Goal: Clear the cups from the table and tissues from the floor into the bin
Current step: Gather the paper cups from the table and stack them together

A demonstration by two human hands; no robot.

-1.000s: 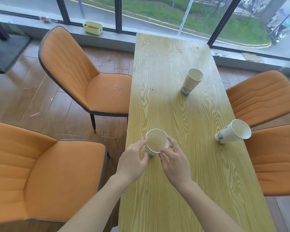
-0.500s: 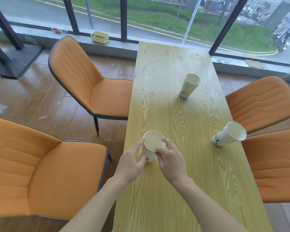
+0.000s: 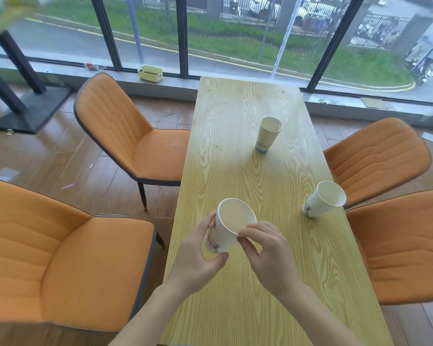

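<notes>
A white paper cup (image 3: 229,224) with a dark print near its base is held tilted just above the near part of the long wooden table (image 3: 238,136). My left hand (image 3: 198,258) wraps its left side and base. My right hand (image 3: 268,253) pinches its rim at the right. A second white cup (image 3: 323,199) stands at the table's right edge. A beige cup (image 3: 268,133) with a blue base stands further back. Tissues (image 3: 4,173) lie on the floor at the left. No bin is in view.
Orange chairs flank the table: two on the left (image 3: 128,136) (image 3: 50,253) and two on the right (image 3: 378,151) (image 3: 405,245). A black post base (image 3: 30,108) stands at far left. A yellow box (image 3: 150,73) sits on the window sill. Paper (image 3: 428,137) lies on the floor at the right.
Both hands have closed on the near cup and lifted it off the table, tilting it. The view has tipped upward, showing more window.
</notes>
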